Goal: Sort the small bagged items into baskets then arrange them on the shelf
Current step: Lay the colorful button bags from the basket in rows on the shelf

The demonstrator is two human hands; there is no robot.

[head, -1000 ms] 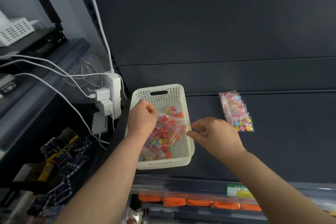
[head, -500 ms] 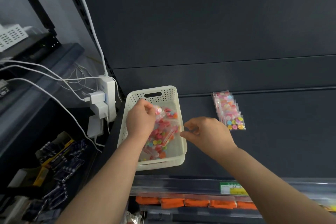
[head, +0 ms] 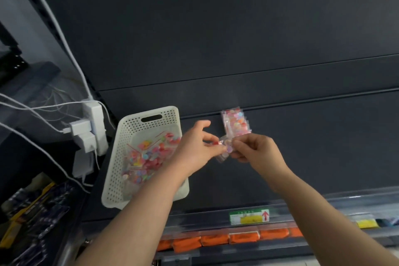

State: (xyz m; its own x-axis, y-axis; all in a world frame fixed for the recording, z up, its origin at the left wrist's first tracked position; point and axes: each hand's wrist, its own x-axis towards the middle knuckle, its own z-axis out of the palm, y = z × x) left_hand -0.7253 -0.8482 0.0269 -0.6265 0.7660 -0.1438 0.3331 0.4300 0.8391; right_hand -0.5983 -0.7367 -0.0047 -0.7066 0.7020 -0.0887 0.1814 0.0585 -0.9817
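A white perforated basket (head: pixel 138 127) stands at the left end of the dark shelf (head: pixel 313 147), with several clear bags of colourful beads (head: pixel 146 157) inside. To its right a stack of similar small bags (head: pixel 235 123) lies on the shelf near the back. Both hands meet just in front of that stack, above the shelf. My left hand (head: pixel 194 149) and my right hand (head: pixel 257 151) each pinch one end of a small bead bag (head: pixel 224 147) held between them.
A white power strip (head: pixel 95 123) with chargers and cables hangs left of the basket. Orange packets (head: pixel 226 239) line the lower shelf under a green price label (head: pixel 249 217). Dark and yellow packets (head: pixel 32 207) fill the bottom left.
My left hand has lifted a bead bag out of the basket and carried it right. My right hand has risen to pinch its other end. The camera has swung to the left.
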